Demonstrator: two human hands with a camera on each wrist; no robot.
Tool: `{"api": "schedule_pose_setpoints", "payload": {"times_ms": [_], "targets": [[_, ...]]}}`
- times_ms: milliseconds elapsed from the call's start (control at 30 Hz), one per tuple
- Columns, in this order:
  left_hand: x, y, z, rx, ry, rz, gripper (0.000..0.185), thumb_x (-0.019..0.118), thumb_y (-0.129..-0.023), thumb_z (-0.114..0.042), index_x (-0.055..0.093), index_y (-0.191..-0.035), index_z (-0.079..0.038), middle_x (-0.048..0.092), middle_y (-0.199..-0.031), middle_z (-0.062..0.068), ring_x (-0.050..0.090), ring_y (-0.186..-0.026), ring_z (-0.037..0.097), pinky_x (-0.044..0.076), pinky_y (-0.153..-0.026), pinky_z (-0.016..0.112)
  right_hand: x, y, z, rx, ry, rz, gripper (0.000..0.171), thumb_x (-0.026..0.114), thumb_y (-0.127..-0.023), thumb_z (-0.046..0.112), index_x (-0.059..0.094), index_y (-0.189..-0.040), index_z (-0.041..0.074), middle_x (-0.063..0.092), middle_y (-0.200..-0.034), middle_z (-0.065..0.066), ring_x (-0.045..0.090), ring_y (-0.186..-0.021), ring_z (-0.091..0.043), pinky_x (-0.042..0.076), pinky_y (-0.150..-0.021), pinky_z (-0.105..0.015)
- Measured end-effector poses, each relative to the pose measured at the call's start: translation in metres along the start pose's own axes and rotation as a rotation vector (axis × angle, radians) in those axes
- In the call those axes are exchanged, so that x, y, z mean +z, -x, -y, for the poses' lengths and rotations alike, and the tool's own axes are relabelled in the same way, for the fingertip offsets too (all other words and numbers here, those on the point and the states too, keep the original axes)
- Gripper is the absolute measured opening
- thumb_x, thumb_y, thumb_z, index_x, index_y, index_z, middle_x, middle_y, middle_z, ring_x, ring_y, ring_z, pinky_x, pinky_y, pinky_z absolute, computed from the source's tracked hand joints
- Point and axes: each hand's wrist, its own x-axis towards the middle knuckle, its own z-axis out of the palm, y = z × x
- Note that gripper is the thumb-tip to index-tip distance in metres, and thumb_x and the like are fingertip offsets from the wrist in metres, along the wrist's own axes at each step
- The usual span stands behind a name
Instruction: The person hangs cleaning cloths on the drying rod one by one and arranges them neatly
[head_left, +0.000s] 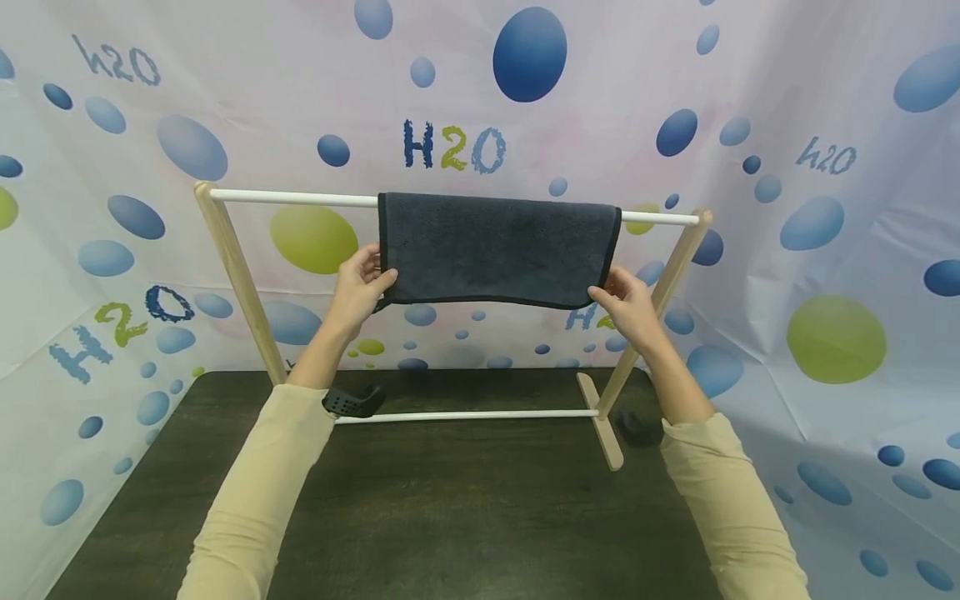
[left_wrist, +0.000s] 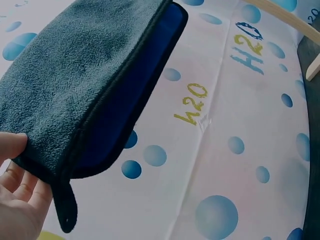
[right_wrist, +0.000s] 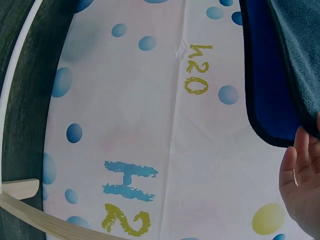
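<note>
The dark grey towel [head_left: 498,248] hangs folded over the rack's white top rail [head_left: 292,198], its lower left corner pinched between thumb and fingers of the left hand [head_left: 363,286], its lower right corner pinched by the right hand [head_left: 627,304].

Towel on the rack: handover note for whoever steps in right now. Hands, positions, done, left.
Left hand: pinches the lower left corner of the dark grey towel, thumb on the front face.
Right hand: holds the lower right corner the same way.
Towel: draped over the white top rail of the wooden rack, right of the rail's middle; the front flap hangs flat, with a small loop tag dangling at the left corner.
Rack stands at the back of the dark table.
Done: towel is over the rail.
Left, likely: even out the hang, then let go with both hands.
</note>
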Motion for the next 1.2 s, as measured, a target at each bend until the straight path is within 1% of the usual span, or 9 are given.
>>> {"api": "schedule_pose_setpoints", "payload": {"times_ms": [33,133,233,267,367,600,867,1067,1200], "targets": [[0.001,-0.001,0.0,-0.008,-0.001,-0.012,0.038,0.049,-0.093,-0.002,0.046,-0.13,0.003,0.055,-0.103,-0.001,0.055,-0.085,0.001,0.048,-0.073,0.011,0.0,0.001,0.002,0.002,0.001,0.001,0.035,0.051,-0.096,0.012,0.051,-0.126,-0.004,0.056,-0.096,0.013,0.052,-0.084,-0.001,0.042,-0.07,-0.018],[0.003,-0.004,-0.002,-0.018,0.001,-0.054,0.037,0.049,-0.093,-0.001,0.047,-0.129,0.003,0.055,-0.104,0.003,0.055,-0.084,0.002,0.048,-0.074,0.012,0.002,0.0,0.002,0.01,0.002,-0.02,0.034,0.05,-0.096,0.013,0.052,-0.126,-0.004,0.056,-0.097,0.012,0.053,-0.085,0.001,0.042,-0.072,-0.015],[0.004,-0.007,-0.006,-0.011,0.028,-0.1,0.035,0.05,-0.092,0.001,0.049,-0.127,0.004,0.054,-0.098,-0.003,0.055,-0.082,0.004,0.048,-0.073,0.011,0.002,-0.003,0.005,0.016,-0.003,-0.043,0.034,0.049,-0.096,0.012,0.051,-0.126,-0.005,0.055,-0.099,0.011,0.054,-0.086,0.002,0.043,-0.077,-0.013],[0.005,-0.008,-0.007,-0.004,0.034,-0.111,0.034,0.05,-0.092,0.001,0.05,-0.126,0.005,0.054,-0.097,-0.004,0.055,-0.081,0.004,0.048,-0.072,0.011,0.002,-0.005,0.002,0.008,-0.008,-0.048,0.035,0.05,-0.096,0.013,0.051,-0.126,-0.005,0.055,-0.098,0.014,0.054,-0.087,0.002,0.043,-0.078,-0.013],[0.005,-0.008,-0.009,0.001,0.047,-0.126,0.033,0.05,-0.092,0.001,0.05,-0.125,0.005,0.054,-0.095,-0.006,0.055,-0.081,0.003,0.048,-0.072,0.011,0.004,-0.007,0.001,-0.005,-0.03,-0.066,0.034,0.049,-0.096,0.012,0.051,-0.125,-0.006,0.055,-0.097,0.015,0.054,-0.087,0.001,0.043,-0.079,-0.013],[0.004,-0.004,-0.001,-0.05,0.037,-0.089,0.04,0.051,-0.092,-0.001,0.046,-0.132,0.002,0.055,-0.103,-0.001,0.054,-0.084,0.003,0.048,-0.073,0.009,0.004,-0.003,-0.003,0.029,-0.048,-0.09,0.034,0.05,-0.096,0.012,0.051,-0.125,-0.006,0.055,-0.092,0.016,0.053,-0.085,0.002,0.042,-0.077,-0.012],[0.006,0.0,0.005,-0.043,0.006,-0.068,0.042,0.05,-0.093,-0.003,0.044,-0.134,0.002,0.055,-0.117,0.019,0.053,-0.086,0.002,0.045,-0.077,0.011,0.009,0.004,0.012,0.029,-0.095,-0.105,0.034,0.049,-0.094,0.003,0.048,-0.125,-0.013,0.053,-0.086,0.014,0.05,-0.078,0.001,0.041,-0.072,-0.011],[0.004,0.003,0.008,-0.052,-0.002,-0.055,0.043,0.051,-0.094,-0.004,0.043,-0.135,0.002,0.053,-0.118,0.017,0.051,-0.09,0.002,0.043,-0.082,0.014,0.009,0.002,-0.002,0.041,-0.1,-0.11,0.035,0.05,-0.095,0.007,0.049,-0.126,-0.01,0.053,-0.087,0.015,0.05,-0.08,0.002,0.042,-0.073,-0.01],[0.002,0.005,0.014,-0.049,0.001,-0.034,0.043,0.05,-0.094,-0.004,0.041,-0.135,0.003,0.052,-0.118,0.017,0.051,-0.092,0.003,0.044,-0.082,0.013,0.011,0.002,-0.012,0.058,-0.082,-0.12,0.035,0.051,-0.095,0.011,0.05,-0.126,-0.006,0.054,-0.088,0.017,0.051,-0.081,0.003,0.042,-0.073,-0.011]]}}
